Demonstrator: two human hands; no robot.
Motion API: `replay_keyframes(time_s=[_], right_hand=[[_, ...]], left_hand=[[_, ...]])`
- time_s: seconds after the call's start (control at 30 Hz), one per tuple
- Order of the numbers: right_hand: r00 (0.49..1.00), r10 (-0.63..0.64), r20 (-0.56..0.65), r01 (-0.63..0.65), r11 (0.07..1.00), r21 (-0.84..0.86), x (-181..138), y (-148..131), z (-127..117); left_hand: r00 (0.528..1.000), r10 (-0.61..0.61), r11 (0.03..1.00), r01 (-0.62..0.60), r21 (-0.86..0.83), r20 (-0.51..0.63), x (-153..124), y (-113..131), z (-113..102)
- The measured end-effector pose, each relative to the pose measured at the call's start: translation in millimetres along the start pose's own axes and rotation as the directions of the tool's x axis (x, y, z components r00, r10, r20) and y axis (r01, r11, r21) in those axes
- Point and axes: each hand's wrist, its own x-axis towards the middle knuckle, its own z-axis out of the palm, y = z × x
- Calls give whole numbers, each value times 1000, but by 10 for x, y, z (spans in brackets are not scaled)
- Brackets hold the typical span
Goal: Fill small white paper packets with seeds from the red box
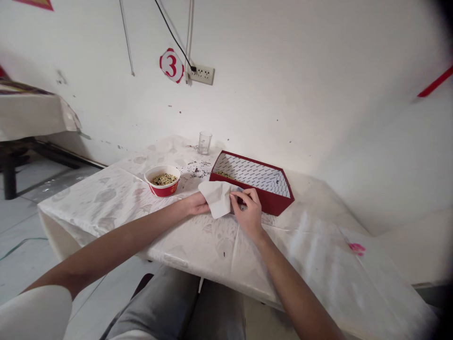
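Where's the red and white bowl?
In the head view, the bowl sits left of the red box on the table, just beyond the left forearm.

Wall [318,71]: white before you, marked low down
Power strip [207,75]: on the wall, right of your red "3" sign [171,65], black cord [173,34] plugged in
Floor [21,217]: pale tiles
Bench [311,245]: pale-covered, before you
Second table [31,115]: left of you, dark-legged

matt sheet [218,200], glossy plastic tablecloth [307,248]
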Motion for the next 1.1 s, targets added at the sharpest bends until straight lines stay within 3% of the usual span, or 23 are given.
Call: replay_keyframes(time_s=[0.23, 0.4, 0.53, 0.77, 1.1], right_hand=[[999, 16, 42, -15, 1000, -7, 0, -45, -10], [992, 35, 124, -33, 999, -13, 7, -26, -20], [989, 18, 145, -21, 1000, 19, 7, 5, -15], [983, 46, 175, -70, 989, 131, 34, -19, -50], [988, 36, 153, -71, 970, 231, 52, -133, -106]], left_hand=[[991, -3, 991, 20, 132, -130, 11, -113, -133], [996, 49, 979, -32, 201, -80, -20, -123, -26], [999, 23, 974, -11, 225, -49, -41, -130, 18], [993, -62, 976, 81, 202, -98, -16, -136, -83], [996, -84, 993, 85, 87, -21, 0, -101, -240]])
